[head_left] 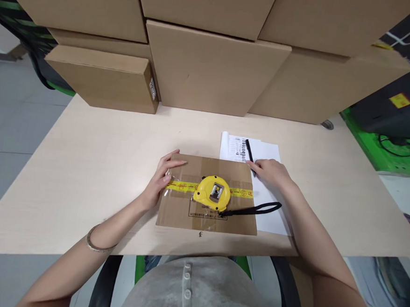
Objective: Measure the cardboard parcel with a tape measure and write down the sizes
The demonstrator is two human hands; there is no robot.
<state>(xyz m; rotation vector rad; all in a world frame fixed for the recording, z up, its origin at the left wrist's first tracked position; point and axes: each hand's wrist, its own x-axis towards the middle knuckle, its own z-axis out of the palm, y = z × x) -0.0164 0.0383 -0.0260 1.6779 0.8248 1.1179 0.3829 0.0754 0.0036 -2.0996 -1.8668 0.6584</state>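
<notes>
A flat cardboard box [176, 214], sealed with clear tape over a yellow printed strip, lies near the table's front edge. A yellow tape measure [205, 191] rests on top, its black wrist strap [266, 208] trailing right past the box edge. My left hand [158, 180] grips the box's left side, with one finger stretched over the top and the thumb at the edge. Beyond the box's far right corner, my right hand [271, 171] has its fingers closed over a black pen [249, 149]. The pen lies across white paper [268, 151], partly under the box.
Large cartons [214, 70] stand stacked along the back of the table [95, 164]. A smaller carton [115, 81] sits at the back left. A small grey object [327, 124] is at the back right. Dark equipment [384, 105] stands beyond the table's right edge.
</notes>
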